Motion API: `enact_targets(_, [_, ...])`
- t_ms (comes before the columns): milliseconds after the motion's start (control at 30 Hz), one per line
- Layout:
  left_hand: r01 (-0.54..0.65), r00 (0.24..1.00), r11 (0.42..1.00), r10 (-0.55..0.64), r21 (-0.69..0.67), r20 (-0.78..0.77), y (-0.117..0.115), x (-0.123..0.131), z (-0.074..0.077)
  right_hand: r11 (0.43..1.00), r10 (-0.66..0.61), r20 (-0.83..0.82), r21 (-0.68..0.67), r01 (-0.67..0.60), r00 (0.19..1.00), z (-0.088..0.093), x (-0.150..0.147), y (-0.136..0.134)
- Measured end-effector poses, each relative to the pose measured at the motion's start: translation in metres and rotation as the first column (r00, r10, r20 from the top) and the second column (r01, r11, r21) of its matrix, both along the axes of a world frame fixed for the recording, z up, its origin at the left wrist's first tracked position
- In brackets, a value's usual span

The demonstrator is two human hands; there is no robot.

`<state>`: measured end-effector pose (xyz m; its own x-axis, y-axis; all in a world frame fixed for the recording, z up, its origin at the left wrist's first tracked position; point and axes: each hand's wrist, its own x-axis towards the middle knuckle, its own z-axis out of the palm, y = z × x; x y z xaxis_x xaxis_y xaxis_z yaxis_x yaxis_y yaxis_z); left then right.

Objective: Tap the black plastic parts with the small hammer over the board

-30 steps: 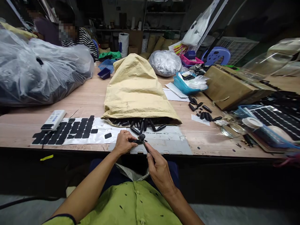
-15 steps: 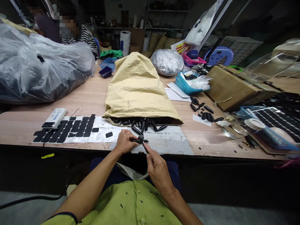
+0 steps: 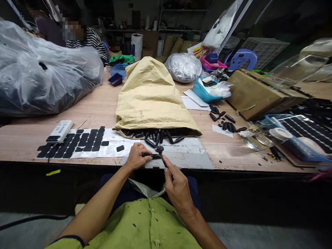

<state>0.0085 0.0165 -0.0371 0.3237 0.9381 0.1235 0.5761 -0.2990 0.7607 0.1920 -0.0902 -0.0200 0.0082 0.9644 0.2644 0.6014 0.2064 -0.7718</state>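
My left hand pinches a slim black cylindrical piece that lies crosswise over the grey plate. In my right hand is a small hammer with a dark round head and a black handle, the fingers wrapped round the handle. The hammer's head is just above the right part of the black piece; whether they touch I cannot tell. Several similar black pieces spill from the mouth of a tan sack just beyond my hands.
Left of my hands lie a white sheet with black stickers and a white device. A large plastic bag stands at the left. Loose black parts, a cardboard box and a blue basket are on the right.
The hammer's head has shifted slightly to the right along the black piece, and my right hand has moved right with it. My left hand keeps its pinch in nearly the same place.
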Motion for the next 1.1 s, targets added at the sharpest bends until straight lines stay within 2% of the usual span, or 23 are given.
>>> enact_targets(167, [0.006, 1.0, 0.999, -0.006, 0.031, -0.01, 0.0, 0.0, -0.002, 0.998, 0.045, 0.059, -0.037, -0.043, 0.997, -0.004, -0.001, -0.003])
enact_targets(333, [0.011, 1.0, 1.0, -0.011, 0.026, -0.014, 0.0, 0.0, -0.002, 0.999, 0.033, 0.043, -0.01, -0.032, 0.999, -0.005, -0.002, -0.004])
enact_targets(467, [0.013, 1.0, 0.999, -0.013, 0.04, -0.017, 0.0, 0.0, -0.004, 0.997, 0.053, 0.032, -0.054, -0.051, 0.998, -0.005, -0.002, -0.004])
enact_targets(700, [0.03, 0.996, 0.994, -0.021, 0.106, -0.085, -0.001, 0.0, -0.008, 0.991, -0.029, -0.074, -0.13, 0.019, 0.997, 0.001, 0.008, 0.001])
enact_targets(867, [-0.014, 0.994, 0.991, 0.027, 0.13, -0.102, -0.004, 0.001, -0.004, 0.978, -0.091, -0.102, -0.198, 0.069, 0.991, 0.004, 0.013, -0.001])
enact_targets(1100, [-0.003, 0.994, 0.991, 0.017, 0.136, -0.103, -0.005, 0.002, 0.0, 0.974, -0.114, -0.137, -0.21, 0.083, 0.984, 0.003, 0.015, -0.003])
